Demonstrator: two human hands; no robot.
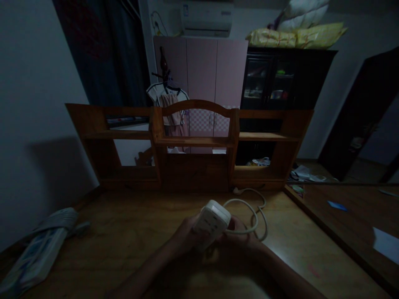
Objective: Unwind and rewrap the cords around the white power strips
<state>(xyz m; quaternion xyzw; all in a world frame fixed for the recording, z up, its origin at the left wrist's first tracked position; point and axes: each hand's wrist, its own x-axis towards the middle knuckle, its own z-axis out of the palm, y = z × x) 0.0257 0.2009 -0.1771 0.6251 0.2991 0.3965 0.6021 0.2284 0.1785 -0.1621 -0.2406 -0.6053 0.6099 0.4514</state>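
A white power strip (213, 218) is tilted up above the wooden desktop, its socket face toward me. My left hand (187, 232) is closed around its left side. Close to its right side is my right hand (240, 237), with fingers bent by the cord. The pale cord (245, 201) loops from there over the desk to a plug (237, 191) near the shelf. Dim light hides the right fingertips, so whether they grip the cord or the strip is unclear.
A second power strip (40, 253) with its cord wound up lies at the left by the wall. Along the desk's back runs a wooden shelf unit (195, 142). Right of a raised edge (330, 236), a brown surface holds a white paper (386, 245) and a blue card (337, 205).
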